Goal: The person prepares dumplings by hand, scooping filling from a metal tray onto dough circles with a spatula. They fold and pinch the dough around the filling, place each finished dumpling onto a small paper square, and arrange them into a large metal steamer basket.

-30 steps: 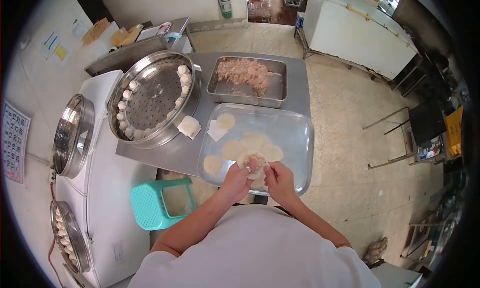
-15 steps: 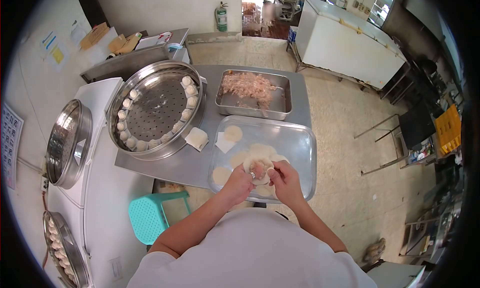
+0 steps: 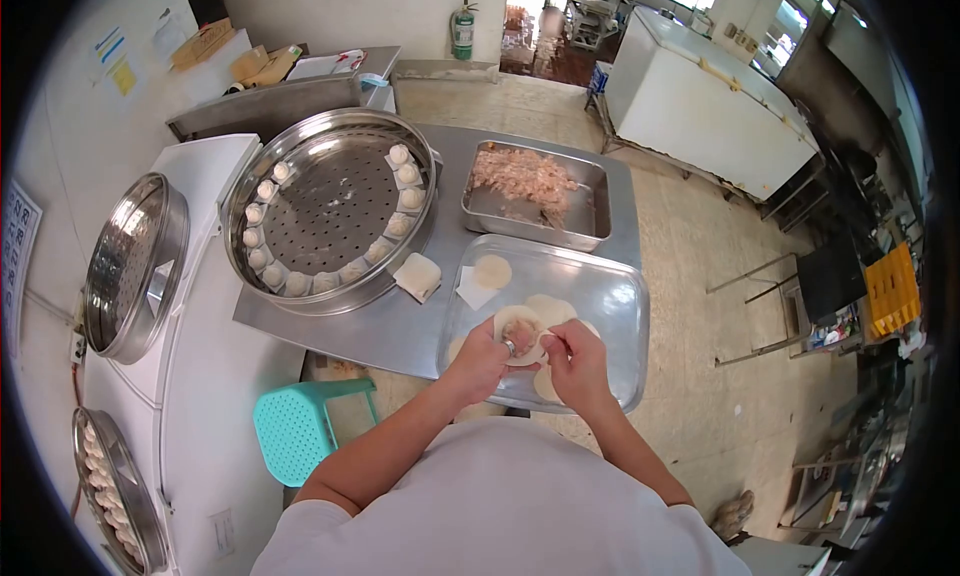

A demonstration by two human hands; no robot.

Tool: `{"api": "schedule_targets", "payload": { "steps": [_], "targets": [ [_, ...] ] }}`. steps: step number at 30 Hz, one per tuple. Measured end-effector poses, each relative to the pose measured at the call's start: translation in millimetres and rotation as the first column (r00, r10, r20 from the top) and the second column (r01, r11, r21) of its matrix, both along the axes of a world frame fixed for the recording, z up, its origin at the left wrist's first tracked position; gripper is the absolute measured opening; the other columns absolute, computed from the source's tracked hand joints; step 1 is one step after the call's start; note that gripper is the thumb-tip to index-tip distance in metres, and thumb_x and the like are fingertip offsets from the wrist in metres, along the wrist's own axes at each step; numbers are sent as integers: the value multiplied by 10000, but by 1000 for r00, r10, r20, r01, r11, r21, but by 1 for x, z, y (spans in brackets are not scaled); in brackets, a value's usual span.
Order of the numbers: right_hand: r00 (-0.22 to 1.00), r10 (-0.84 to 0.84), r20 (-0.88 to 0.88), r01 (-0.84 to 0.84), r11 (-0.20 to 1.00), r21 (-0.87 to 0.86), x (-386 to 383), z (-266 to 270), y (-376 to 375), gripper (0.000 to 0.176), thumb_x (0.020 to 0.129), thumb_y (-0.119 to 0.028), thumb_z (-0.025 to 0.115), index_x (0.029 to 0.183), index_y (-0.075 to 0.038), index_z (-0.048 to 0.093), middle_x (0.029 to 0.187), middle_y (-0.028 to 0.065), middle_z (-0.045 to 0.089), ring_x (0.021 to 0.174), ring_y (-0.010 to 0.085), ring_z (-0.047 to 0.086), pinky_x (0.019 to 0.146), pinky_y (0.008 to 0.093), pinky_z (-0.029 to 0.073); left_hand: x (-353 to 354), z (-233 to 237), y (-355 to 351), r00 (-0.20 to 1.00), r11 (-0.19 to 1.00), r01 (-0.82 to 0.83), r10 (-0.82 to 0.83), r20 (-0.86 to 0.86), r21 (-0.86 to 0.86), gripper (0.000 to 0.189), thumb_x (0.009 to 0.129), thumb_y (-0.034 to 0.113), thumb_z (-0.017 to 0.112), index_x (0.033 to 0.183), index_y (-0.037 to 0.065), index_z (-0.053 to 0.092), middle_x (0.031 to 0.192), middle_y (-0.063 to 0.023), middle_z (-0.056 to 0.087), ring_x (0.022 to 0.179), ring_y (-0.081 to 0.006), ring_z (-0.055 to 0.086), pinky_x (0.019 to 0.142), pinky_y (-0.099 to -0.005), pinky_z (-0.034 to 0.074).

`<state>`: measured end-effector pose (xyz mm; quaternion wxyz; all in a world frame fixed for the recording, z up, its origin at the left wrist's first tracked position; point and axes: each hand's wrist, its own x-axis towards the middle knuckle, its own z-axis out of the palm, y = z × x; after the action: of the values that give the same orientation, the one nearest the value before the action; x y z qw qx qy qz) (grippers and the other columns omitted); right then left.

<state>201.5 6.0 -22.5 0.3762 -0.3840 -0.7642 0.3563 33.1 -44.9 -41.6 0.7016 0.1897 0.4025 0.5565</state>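
A round dough wrapper with pinkish minced meat in its middle is cupped in my left hand. A small shiny metal piece shows by the left thumb; I cannot make out what it is. The thumb and fingers of my right hand pinch the wrapper's right edge. Both hands are above a shallow metal tray, where more flat dough rounds lie partly behind them. Another dough round overlaps a white paper square near the tray's far left corner.
Beyond the tray stands a deep metal pan of minced meat. At left, a perforated steamer has filled dumplings around its edge. Paper squares are stacked beside it. A turquoise stool stands below the table at left.
The view has turned slightly, so the table items appear further right. My hands stay on the same wrapper, which now looks more open, with its filling more exposed.
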Motion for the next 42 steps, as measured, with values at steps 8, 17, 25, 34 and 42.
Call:
{"api": "schedule_targets", "payload": {
  "steps": [8,17,25,34,42],
  "targets": [
    [981,192,-20,-192,963,-187,-2,12,20,84,958,-14,659,990,58,688,907,66,626,713,99,605,606,236,513,-22,15,5,961,983,176,-162,-225,43,362,1015,214,657,1324,52,560,1182,-55,643,1037,-172,655,764,-339,590],
    [990,113,83,-124,982,146,-10,13,29,96,977,-50,637,988,29,689,863,113,622,676,160,602,576,304,473,-25,7,21,997,997,76,-77,20,22,330,1015,209,643,1309,69,587,1193,-33,640,1044,-162,658,785,-336,571],
    [975,221,-19,-222,975,-27,-14,27,39,98,970,-22,628,1043,27,673,840,97,606,702,143,601,581,289,479,-34,30,22,943,979,203,-186,-275,34,315,1010,219,648,1278,62,600,1101,-45,658,921,-139,645,696,-308,555],
    [988,122,93,-132,985,108,-17,17,36,61,957,-33,637,928,18,654,844,137,621,661,224,594,593,307,480,-30,25,29,991,991,119,-115,71,-54,318,1029,222,627,1284,35,592,1135,-86,679,934,-188,704,698,-318,590],
    [981,190,47,-192,981,28,-18,31,42,78,953,-50,651,976,22,630,836,139,609,682,244,594,599,343,476,-37,26,29,964,978,206,-202,-175,5,371,994,315,691,1247,55,616,1009,-57,659,792,-146,666,592,-269,550]
  ]
}}
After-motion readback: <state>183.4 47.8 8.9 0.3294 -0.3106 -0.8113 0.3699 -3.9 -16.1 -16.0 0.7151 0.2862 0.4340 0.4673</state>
